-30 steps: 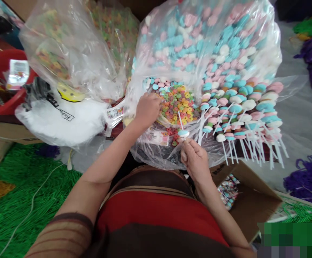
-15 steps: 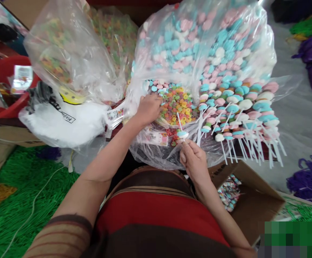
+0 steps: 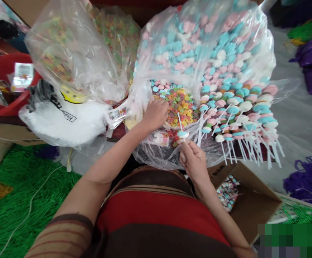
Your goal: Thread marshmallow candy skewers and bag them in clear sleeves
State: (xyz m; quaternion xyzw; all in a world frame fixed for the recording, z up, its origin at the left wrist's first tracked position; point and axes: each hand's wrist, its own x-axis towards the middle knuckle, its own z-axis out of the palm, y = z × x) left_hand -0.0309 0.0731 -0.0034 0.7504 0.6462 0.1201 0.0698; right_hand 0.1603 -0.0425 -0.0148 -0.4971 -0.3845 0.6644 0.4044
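The left arm slants up from the lower left, its hand (image 3: 157, 114) palm down with bent fingers at the rings (image 3: 181, 107) in mid-frame; whether it grips any, I cannot tell. The right forearm rises from the lower right, and that hand (image 3: 195, 157) pinches an upright stick (image 3: 180, 122) below its blue and white sweets (image 3: 183, 135), just below centre. Bags and finished sticks (image 3: 242, 114) cover much of the dark red table (image 3: 118, 132). A box (image 3: 255, 204) stands open at lower right, green strands (image 3: 43, 190) spread at lower left, purple strands (image 3: 306, 182) lie at right
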